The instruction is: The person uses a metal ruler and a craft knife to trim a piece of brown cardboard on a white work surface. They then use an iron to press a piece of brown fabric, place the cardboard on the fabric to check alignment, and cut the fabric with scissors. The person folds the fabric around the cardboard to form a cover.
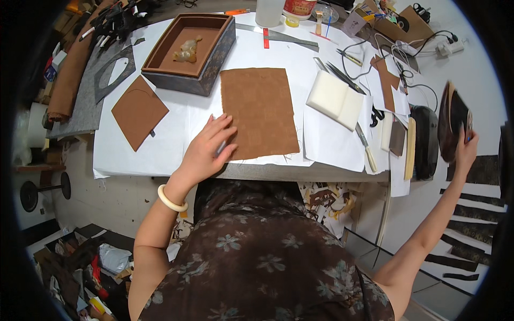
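A square of brown woven cloth (259, 115) with frayed edges lies flat near the table's front edge. My left hand (209, 144) rests at its left edge, fingers stretched and thumb apart, with the fingertips touching the cloth. Far out to the right, beyond the table end, my right hand (467, 147) is closed around the lower edge of a dark brown, curved, pouch-like thing (452, 125). That thing is held upright, and its exact kind does not show.
A dark box (217, 59) with a brown lining holds a pale carved piece (187, 51). Brown board (140, 112) lies left of it. To the right are a white foam block (334, 99), a knife (365, 150), black scissors (377, 115) and a black case (424, 142). Cables (409, 69) trail behind.
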A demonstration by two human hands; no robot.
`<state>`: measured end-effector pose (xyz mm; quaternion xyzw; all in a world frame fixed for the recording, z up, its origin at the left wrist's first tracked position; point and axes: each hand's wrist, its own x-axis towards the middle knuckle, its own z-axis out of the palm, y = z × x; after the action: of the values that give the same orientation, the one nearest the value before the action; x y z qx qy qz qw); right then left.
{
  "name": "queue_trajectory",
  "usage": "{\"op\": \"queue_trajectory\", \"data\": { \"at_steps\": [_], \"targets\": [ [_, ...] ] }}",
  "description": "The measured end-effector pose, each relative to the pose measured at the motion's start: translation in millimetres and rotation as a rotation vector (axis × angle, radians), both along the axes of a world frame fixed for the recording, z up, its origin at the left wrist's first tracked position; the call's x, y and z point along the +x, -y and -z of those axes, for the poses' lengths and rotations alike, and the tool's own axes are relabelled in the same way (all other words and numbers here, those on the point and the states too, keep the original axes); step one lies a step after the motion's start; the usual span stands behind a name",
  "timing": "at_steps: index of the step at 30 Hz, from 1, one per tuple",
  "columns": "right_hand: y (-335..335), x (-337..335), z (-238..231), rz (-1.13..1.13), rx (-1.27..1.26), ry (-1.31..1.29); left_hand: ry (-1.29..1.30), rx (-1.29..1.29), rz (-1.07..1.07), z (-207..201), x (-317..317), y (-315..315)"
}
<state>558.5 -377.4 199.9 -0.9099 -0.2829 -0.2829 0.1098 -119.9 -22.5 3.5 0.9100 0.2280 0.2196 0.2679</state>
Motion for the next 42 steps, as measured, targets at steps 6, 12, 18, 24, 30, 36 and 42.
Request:
{"op": "queue_trajectory", "data": {
  "at_steps": [6, 12, 18, 24, 30, 36, 42],
  "targets": [
    [-125.2, -197.2, -32.7, -0.458, 0.303, -0.582, 0.004, 0.043, 0.044, 5.8, 18.1, -0.7],
    [-238.7, -373.9, 58.9, -0.783, 0.159, -0.998, 0.050, 0.086, -0.021, 20.1, 12.0, -0.8],
    [-271.8, -442.4, 78.1, -0.799, -0.098, -0.865, 0.100, 0.082, -0.035, 26.0, 8.1, 1.7],
    [-331.8, -434.2, 81.5, -0.789, -0.111, -0.731, 0.156, 0.048, -0.055, 28.5, 5.9, 2.8],
    [-314.0, -452.7, 84.5, -0.824, -0.137, -0.785, 0.358, -0.043, -0.198, 29.5, -1.5, 1.7],
    [-342.5, -454.5, 81.9, -0.777, -0.142, -0.755, 0.511, -0.039, -0.275, 23.2, -3.5, -0.7],
    [-320.7, -479.9, 82.6, -0.850, -0.095, -0.793, 0.591, -0.070, -0.319, 26.5, -3.8, -2.9]
  ]
}}
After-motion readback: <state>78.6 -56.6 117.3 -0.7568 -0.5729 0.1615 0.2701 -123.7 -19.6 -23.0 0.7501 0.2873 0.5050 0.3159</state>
